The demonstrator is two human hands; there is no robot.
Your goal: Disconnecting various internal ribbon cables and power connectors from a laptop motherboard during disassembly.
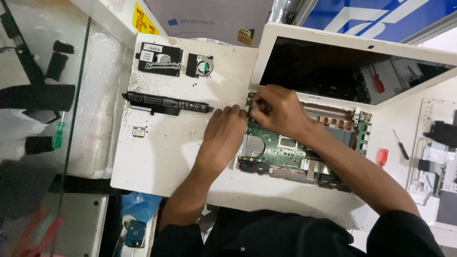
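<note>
Both hands' fingers (254,105) meet at the green motherboard's (271,143) top-left corner.

White worktop, scuffed and speckled with dirt, with laptop parts laid out on it.

The worn white worktop (162,162) carries an opened white laptop (304,147) with its green board bared, along the right edge. Near the far left corner lies a black rectangular drive bracket (159,59), and just beside it a small black cooling fan (200,65). Below them a long, slim black battery bar (166,103) runs across. A tiny square wireless card (138,132) sits near the left edge. Off to the right, on the white surface beyond the laptop, lie a thin black screwdriver (401,144) and a red-handled screwdriver (383,156).
</note>
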